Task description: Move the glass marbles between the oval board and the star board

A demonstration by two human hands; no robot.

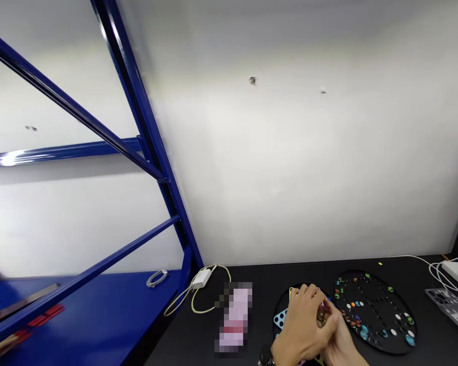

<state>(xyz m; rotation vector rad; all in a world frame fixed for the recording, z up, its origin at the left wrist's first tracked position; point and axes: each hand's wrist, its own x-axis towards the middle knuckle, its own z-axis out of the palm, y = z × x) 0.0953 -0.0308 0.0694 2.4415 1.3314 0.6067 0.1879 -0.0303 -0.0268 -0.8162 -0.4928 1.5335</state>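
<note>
My left hand [303, 323], with a dark watch [266, 355] at its wrist, is curled over a round black tray [277, 305]. Against it, fingers bent, my right hand [339, 330] is closed too. Small dark greenish and reddish pieces [322, 314] show between the two hands; which hand grips them is partly hidden. Under and beside the hands lie a light blue plate with dark holes [280, 318] and bits of yellow and pink plates. To the right, a second round black tray [411, 317] holds several glassy pieces in green, blue, white and orange.
A pixelated pink item [236, 317] lies left of the hands. Behind it sits a white adapter [201, 279] with a looped cable. A clear phone case [452, 307] and white cables are at right. A blue rack [152, 127] and another person's hand [2, 348] are at left.
</note>
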